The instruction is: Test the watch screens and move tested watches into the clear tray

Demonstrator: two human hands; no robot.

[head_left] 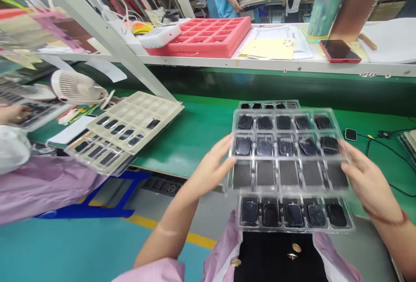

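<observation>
Both my hands hold a clear plastic tray (286, 159) in front of me, one at each side. My left hand (214, 167) grips its left edge, thumb on the rim. On the right edge, my right hand (365, 173) has its fingers closed in the same way. Dark rounded-square watch screens (264, 145) fill the back two rows of pockets; the front row shows flat dark pockets. Beneath it lies another clear tray (294, 230), whose near row of dark watch screens (294, 214) and far edge stick out.
Cream trays (146, 104) with dark pieces lie on the green bench (182, 143) at left, near a white fan (76, 86). A co-worker's hand (14, 113) works farther left. A small watch (350, 134) lies right, beside black cables. The shelf ahead holds a red foam tray (201, 47) and phone (339, 51).
</observation>
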